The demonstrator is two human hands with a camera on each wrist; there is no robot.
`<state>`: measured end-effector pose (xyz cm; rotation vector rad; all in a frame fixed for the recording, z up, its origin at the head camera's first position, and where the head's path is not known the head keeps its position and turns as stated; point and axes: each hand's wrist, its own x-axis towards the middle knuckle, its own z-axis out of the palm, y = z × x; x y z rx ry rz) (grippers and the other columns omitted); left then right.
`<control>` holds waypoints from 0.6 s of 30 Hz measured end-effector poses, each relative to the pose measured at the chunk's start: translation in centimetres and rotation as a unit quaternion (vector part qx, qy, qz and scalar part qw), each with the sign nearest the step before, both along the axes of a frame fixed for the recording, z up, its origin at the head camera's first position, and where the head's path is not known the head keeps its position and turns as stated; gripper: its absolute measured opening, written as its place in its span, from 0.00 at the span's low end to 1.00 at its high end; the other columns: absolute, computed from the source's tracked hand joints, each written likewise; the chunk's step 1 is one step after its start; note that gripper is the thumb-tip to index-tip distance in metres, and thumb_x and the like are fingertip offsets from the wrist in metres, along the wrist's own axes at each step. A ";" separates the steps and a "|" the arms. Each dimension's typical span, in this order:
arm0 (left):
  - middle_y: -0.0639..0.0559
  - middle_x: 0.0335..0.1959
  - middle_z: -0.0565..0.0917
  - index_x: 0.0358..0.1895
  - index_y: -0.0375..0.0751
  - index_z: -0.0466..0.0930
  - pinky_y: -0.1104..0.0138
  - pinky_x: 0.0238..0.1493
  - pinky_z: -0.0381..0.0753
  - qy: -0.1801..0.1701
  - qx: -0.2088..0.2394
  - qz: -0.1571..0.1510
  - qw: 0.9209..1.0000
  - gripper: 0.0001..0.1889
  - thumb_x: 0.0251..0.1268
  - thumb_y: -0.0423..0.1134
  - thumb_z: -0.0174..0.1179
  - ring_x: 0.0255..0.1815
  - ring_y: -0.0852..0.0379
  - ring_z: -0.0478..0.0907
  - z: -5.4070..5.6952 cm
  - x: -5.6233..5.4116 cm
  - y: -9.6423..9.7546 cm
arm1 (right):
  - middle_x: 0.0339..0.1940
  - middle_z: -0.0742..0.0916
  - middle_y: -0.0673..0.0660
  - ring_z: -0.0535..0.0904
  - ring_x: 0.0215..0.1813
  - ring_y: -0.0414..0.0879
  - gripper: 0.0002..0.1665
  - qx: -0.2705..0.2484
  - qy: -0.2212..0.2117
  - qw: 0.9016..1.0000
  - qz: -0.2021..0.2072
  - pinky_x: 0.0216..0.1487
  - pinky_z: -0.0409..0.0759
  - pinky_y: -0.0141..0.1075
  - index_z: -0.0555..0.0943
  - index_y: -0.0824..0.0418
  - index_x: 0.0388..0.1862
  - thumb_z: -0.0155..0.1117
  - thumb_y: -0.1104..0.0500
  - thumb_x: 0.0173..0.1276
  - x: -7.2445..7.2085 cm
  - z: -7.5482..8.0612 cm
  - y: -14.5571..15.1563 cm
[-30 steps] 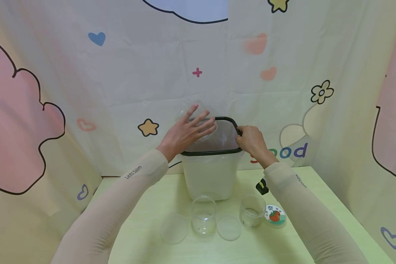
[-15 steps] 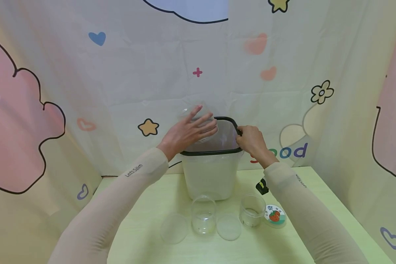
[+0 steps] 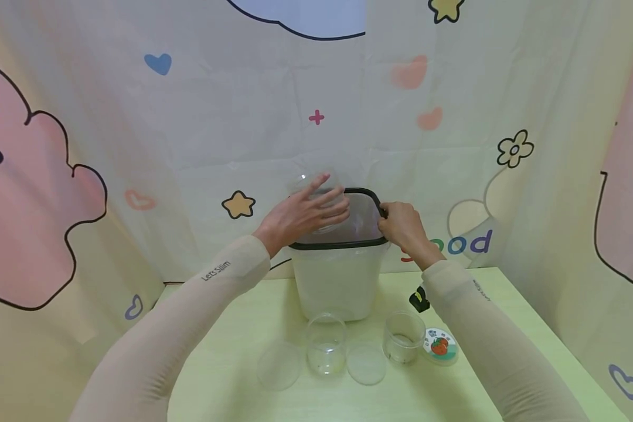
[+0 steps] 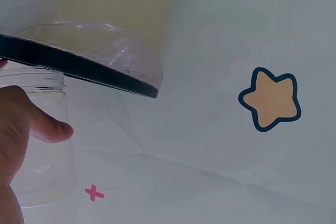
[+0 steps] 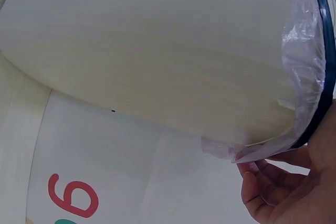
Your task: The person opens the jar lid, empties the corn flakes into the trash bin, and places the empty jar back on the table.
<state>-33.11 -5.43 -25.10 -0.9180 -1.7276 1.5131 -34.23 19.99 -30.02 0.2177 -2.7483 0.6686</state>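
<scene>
My left hand (image 3: pixel 303 214) holds a clear plastic jar (image 4: pixel 47 166) over the left part of a whitish bin (image 3: pixel 337 284). The left wrist view shows the jar's threaded mouth turned toward the bin's black rim (image 4: pixel 79 66), with the thumb along its side. My right hand (image 3: pixel 402 223) grips the bin's rim at the right. In the right wrist view, its fingers curl under the edge of a thin plastic liner (image 5: pixel 307 51) folded over the bin's top. What lies inside the bin is hidden.
Before the bin stand two clear jars, a middle jar (image 3: pixel 326 351) and a right jar (image 3: pixel 402 343). Flat on the table lie a left clear lid (image 3: pixel 278 366), another clear lid (image 3: pixel 366 364) and a tomato-printed lid (image 3: pixel 440 346). A printed curtain (image 3: pixel 274 117) hangs close behind.
My left hand has turned slightly, its fingers shifting a little right and down as the jar tips further. The right hand stays on the rim, and the bin has not visibly moved.
</scene>
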 end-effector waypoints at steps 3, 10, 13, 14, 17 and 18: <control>0.55 0.82 0.38 0.79 0.58 0.31 0.38 0.77 0.30 0.002 -0.006 0.000 1.000 0.66 0.46 0.54 0.76 0.83 0.47 0.34 -0.1 0.0 0.0 | 0.61 0.82 0.68 0.81 0.49 0.58 0.29 0.000 0.001 1.000 0.002 0.46 0.79 0.47 0.73 0.67 0.67 0.49 0.62 0.67 0.1 0.0 -0.1; 0.56 0.82 0.38 0.79 0.60 0.32 0.39 0.77 0.30 -0.014 0.003 0.001 1.000 0.63 0.50 0.51 0.75 0.83 0.49 0.34 0.2 0.0 -0.1 | 0.61 0.82 0.68 0.80 0.47 0.57 0.29 -0.003 0.002 1.000 0.001 0.45 0.79 0.45 0.73 0.67 0.67 0.49 0.63 0.67 0.1 -0.1 -0.1; 0.57 0.82 0.39 0.80 0.60 0.33 0.39 0.78 0.30 -0.018 0.020 -0.004 1.000 0.60 0.53 0.48 0.73 0.83 0.50 0.35 0.9 0.0 -0.4 | 0.61 0.82 0.68 0.81 0.48 0.58 0.29 -0.003 0.002 1.000 0.000 0.46 0.79 0.46 0.73 0.67 0.67 0.49 0.63 0.67 0.1 -0.1 -0.1; 0.57 0.82 0.39 0.80 0.60 0.33 0.39 0.77 0.30 -0.015 0.025 -0.005 1.000 0.60 0.54 0.47 0.72 0.83 0.50 0.35 1.3 0.0 -0.5 | 0.61 0.82 0.68 0.81 0.49 0.58 0.29 -0.004 0.003 1.000 0.000 0.46 0.79 0.46 0.74 0.67 0.67 0.49 0.63 0.67 0.1 -0.1 -0.1; 0.58 0.82 0.39 0.80 0.61 0.31 0.39 0.77 0.29 -0.002 0.039 0.004 0.999 0.60 0.55 0.49 0.72 0.83 0.49 0.33 2.1 0.2 -0.8 | 0.60 0.82 0.68 0.81 0.49 0.59 0.28 -0.003 0.004 1.000 0.002 0.48 0.80 0.48 0.75 0.67 0.66 0.49 0.63 0.67 0.1 -0.1 -0.1; 0.58 0.82 0.39 0.80 0.61 0.31 0.39 0.77 0.29 0.001 0.045 0.007 0.999 0.61 0.54 0.49 0.72 0.83 0.49 0.33 2.3 0.2 -0.9 | 0.60 0.83 0.68 0.81 0.50 0.59 0.28 -0.003 0.005 1.000 0.002 0.49 0.80 0.48 0.75 0.67 0.66 0.49 0.63 0.67 0.1 -0.1 -0.1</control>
